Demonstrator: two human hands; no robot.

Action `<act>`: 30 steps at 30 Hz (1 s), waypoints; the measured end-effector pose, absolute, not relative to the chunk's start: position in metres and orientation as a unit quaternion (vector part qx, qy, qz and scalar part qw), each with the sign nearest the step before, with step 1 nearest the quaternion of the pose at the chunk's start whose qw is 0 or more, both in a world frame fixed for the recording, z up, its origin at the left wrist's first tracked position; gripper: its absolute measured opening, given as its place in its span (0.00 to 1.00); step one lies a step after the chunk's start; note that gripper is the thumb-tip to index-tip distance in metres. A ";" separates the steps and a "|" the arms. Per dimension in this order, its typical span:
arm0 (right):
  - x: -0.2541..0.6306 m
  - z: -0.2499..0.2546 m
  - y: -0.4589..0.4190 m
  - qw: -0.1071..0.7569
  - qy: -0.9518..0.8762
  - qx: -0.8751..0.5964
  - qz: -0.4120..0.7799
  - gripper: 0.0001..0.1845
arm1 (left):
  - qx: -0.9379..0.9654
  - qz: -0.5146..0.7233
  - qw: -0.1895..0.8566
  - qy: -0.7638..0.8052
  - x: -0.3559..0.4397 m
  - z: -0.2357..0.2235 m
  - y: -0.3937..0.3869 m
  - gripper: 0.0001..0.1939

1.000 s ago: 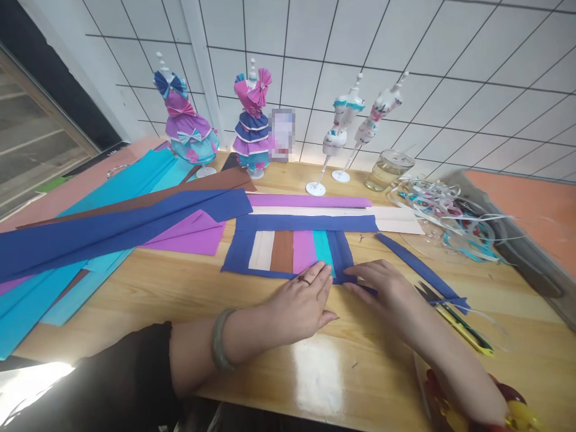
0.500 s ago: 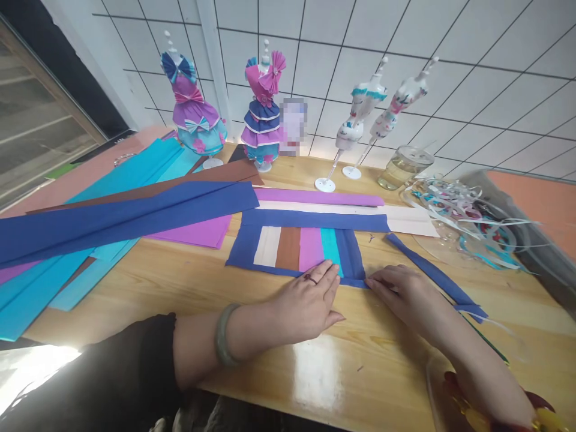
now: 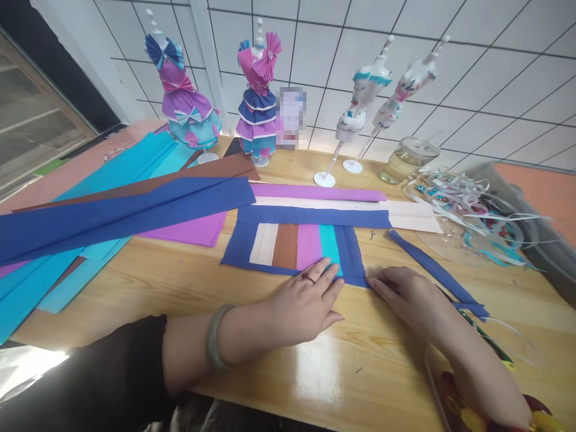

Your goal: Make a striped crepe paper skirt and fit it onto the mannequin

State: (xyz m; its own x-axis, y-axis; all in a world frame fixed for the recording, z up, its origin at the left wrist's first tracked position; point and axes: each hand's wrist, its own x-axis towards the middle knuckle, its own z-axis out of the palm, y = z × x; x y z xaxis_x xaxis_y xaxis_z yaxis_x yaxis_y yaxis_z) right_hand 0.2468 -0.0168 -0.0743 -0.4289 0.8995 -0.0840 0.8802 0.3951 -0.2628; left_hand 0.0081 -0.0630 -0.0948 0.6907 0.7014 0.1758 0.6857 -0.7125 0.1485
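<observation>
"Which step is in hand?"

"The lower strip (image 3: 270, 269) seems to be being laid and smoothed along the near edge of the striped panel (image 3: 308, 246), which is spread flat on the tabletop (image 3: 373, 366)."

"How is it held?"

"The left hand (image 3: 299, 309) is laid over the edge, its grip open, fingers pressed down near the turquoise stripe. By the right hand (image 3: 411, 300), the strip's right end appears to be pinched at the corner, the grip closed on it."

"And around it?"

"The far edge is bordered by the upper strip (image 3: 315, 216). A loose strip (image 3: 427, 262) is seen to the right, beyond the right hand."

"What is called for in the next move?"

"Light, even pressure, it would be judged, with the end drawn straight; if pulled hard, the panel could be puckered or skewed."
</observation>
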 end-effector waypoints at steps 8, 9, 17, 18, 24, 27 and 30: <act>0.243 -0.072 -0.018 0.026 -0.815 -0.556 0.158 0.16 | 0.920 0.106 0.038 0.374 0.009 -0.093 -0.061 0.29; 0.243 -0.072 -0.018 0.028 -0.815 -0.557 0.157 0.16 | 0.920 0.106 0.038 0.375 0.009 -0.093 -0.061 0.29; 0.239 -0.072 -0.018 0.042 -0.814 -0.564 0.134 0.16 | 0.920 0.097 0.032 0.379 0.009 -0.095 -0.062 0.31; 0.239 -0.072 -0.018 0.044 -0.814 -0.564 0.132 0.16 | 0.920 0.095 0.030 0.378 0.009 -0.095 -0.062 0.31; 0.250 -0.076 -0.019 0.062 -0.812 -0.574 0.086 0.15 | 0.922 0.090 0.018 0.376 0.010 -0.094 -0.062 0.30; 0.257 -0.075 -0.021 0.121 -0.819 -0.561 0.028 0.13 | 0.921 0.091 0.014 0.378 0.011 -0.094 -0.062 0.29; 0.248 -0.068 -0.028 0.188 -0.838 -0.512 -0.011 0.11 | 0.920 0.092 0.016 0.381 0.011 -0.094 -0.063 0.29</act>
